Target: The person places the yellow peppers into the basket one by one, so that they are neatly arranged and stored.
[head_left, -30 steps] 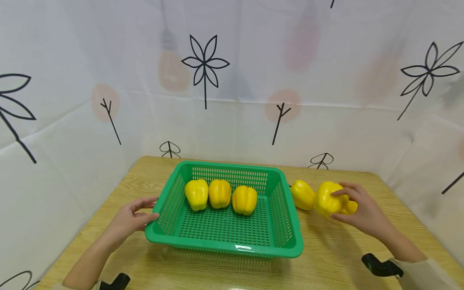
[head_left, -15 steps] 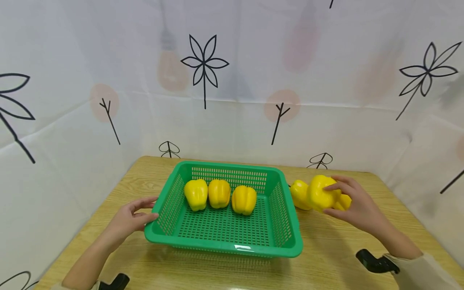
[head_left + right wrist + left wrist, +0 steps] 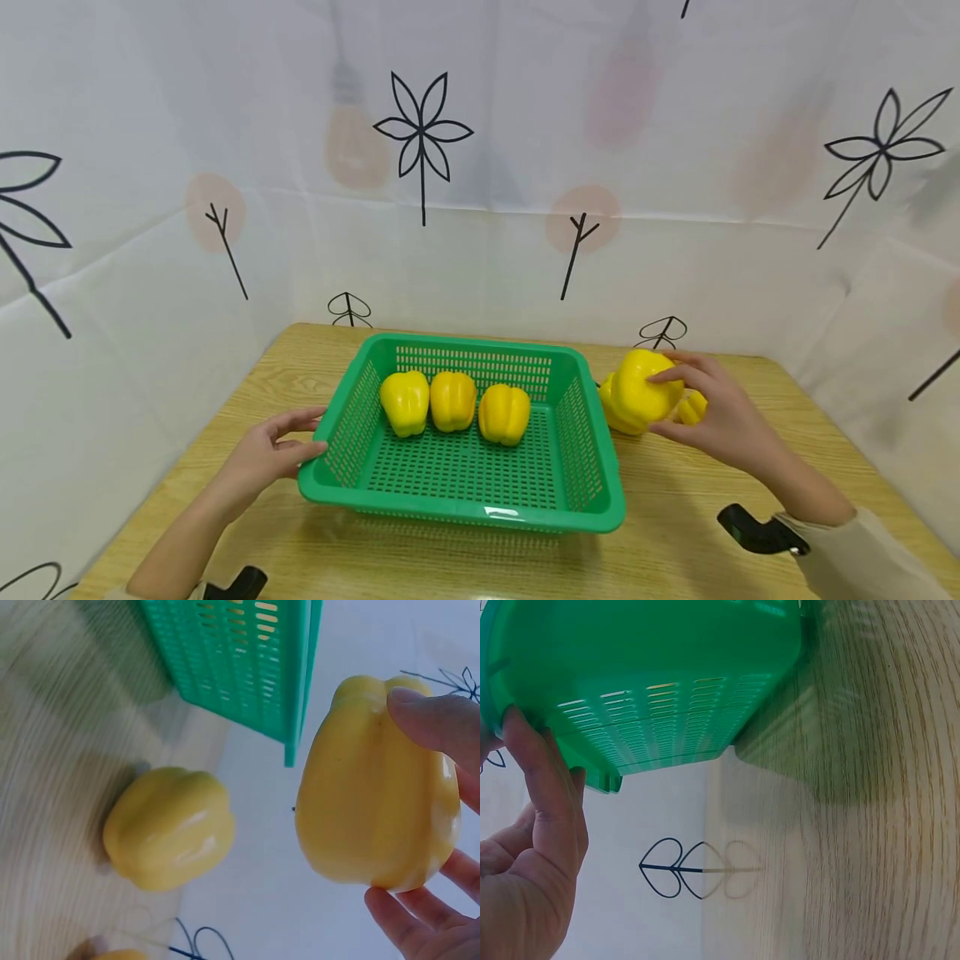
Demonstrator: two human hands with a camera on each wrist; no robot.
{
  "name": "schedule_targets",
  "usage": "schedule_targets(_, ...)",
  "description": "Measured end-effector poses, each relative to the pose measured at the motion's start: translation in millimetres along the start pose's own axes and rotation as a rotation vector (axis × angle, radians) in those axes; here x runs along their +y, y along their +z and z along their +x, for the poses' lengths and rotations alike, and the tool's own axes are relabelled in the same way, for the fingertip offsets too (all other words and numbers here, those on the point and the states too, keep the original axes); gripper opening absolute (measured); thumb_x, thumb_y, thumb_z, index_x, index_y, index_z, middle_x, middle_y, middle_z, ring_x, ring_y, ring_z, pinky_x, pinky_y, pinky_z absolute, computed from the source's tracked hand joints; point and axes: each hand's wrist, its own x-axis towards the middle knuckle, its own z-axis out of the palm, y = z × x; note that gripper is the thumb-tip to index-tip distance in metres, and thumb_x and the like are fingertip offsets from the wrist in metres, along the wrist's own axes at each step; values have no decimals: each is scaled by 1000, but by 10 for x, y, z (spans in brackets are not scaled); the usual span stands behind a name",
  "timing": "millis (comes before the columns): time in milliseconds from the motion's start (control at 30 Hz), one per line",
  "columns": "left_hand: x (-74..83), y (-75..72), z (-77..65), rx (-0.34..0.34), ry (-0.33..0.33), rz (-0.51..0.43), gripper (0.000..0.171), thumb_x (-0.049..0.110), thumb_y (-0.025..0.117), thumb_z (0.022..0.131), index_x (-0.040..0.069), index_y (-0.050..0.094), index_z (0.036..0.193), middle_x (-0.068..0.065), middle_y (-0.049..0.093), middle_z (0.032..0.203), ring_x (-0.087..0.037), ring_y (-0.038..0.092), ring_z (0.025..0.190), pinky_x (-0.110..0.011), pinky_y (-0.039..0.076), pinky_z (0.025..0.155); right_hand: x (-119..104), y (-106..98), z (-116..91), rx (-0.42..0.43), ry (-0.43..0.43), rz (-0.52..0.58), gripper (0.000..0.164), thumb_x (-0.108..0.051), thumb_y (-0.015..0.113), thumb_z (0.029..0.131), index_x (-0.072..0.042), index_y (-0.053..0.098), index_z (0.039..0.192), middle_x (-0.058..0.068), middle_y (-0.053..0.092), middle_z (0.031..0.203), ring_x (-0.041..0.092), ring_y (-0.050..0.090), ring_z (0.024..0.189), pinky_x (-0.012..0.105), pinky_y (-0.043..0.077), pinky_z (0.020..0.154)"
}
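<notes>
I have the right hand (image 3: 712,408) pinching a yellow pepper (image 3: 639,387) by its sides, raised above the table (image 3: 660,567) just right of the green basket (image 3: 442,505). I'd judge the pepper light and firm, its glossy skin likely slippery, so best cupped round the broad sides. The left hand (image 3: 262,454) touches the basket's rim; whether it pinches or merely rests there, I can't tell.

Basket (image 3: 420,502) on table (image 3: 360,567), three peppers (image 3: 453,402) inside, left hand (image 3: 262,450) at left rim (image 3: 341,408), two peppers (image 3: 169,829) right of basket, held pepper (image 3: 639,385) in right hand (image 3: 723,412)
</notes>
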Motion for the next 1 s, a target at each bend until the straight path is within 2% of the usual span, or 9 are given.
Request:
schedule_targets(100, 2, 0, 0, 1, -2, 1, 63, 23, 68, 87, 6, 40, 141, -22, 41, 134, -15, 62, 94, -37, 53, 70, -46, 11, 43, -9, -4, 8, 52, -5, 89, 56, -14, 64, 100, 17, 47, 129, 37, 44, 111, 24, 36, 84)
schedule_targets(200, 5, 0, 0, 2, -1, 1, 63, 23, 68, 87, 5, 40, 141, -22, 41, 133, -15, 62, 94, -36, 53, 70, -79, 34, 86, -9, -19, 24, 52, -3, 88, 55, -12, 64, 100, 17, 47, 128, 38, 44, 113, 22, 35, 87)
schedule_targets(300, 7, 1, 1, 1, 1, -1, 63, 23, 68, 87, 5, 40, 141, -22, 41, 133, -15, 62, 94, -36, 53, 70, -104, 64, 128, -4, -38, 36, 52, -1, 88, 54, -11, 64, 98, 16, 48, 127, 38, 44, 113, 12, 29, 90)
schedule_targets(333, 7, 1, 2, 0, 2, -1, 63, 23, 68, 87, 5, 40, 141, -22, 41, 133, -15, 62, 94, -36, 53, 70, -112, 76, 143, -3, -44, 37, 52, 0, 88, 53, -11, 64, 98, 16, 48, 127, 38, 44, 113, 13, 30, 91)
schedule_targets(433, 8, 1, 3, 0, 0, -1, 63, 23, 68, 87, 5, 40, 141, -22, 41, 133, -15, 62, 93, -36, 53, 70, -141, 110, 191, -6, -51, 54, 52, -1, 88, 54, -10, 64, 98, 18, 48, 127, 38, 44, 113, 33, 39, 91)
schedule_targets(533, 8, 0, 4, 0, -1, 1, 63, 23, 68, 87, 5, 40, 141, -22, 41, 133, -15, 62, 94, -36, 53, 70, -173, 138, 243, -12, -56, 77, 51, -1, 88, 55, -10, 63, 98, 19, 48, 126, 38, 44, 113, 53, 41, 83)
schedule_targets(567, 7, 0, 4, 0, -2, 0, 63, 23, 68, 87, 5, 40, 141, -21, 41, 133, -15, 62, 94, -37, 53, 70, -184, 147, 260, -14, -59, 86, 51, -1, 88, 55, -10, 63, 98, 19, 48, 126, 38, 44, 112, 55, 41, 82)
schedule_targets(833, 7, -1, 3, -1, 0, -2, 63, 23, 68, 87, 5, 40, 141, -21, 42, 133, -15, 62, 93, -37, 53, 70, -284, 208, 387, -31, -63, 123, 48, -3, 87, 58, -11, 64, 99, 19, 47, 128, 37, 42, 115, 58, 38, 85)
schedule_targets(1000, 14, 1, -1, 1, -2, 2, 63, 23, 68, 87, 6, 40, 141, -21, 41, 133, -15, 62, 94, -36, 52, 70, -358, 247, 474, -46, -71, 142, 49, -6, 88, 58, -11, 64, 100, 18, 46, 130, 35, 46, 112, 56, 40, 85)
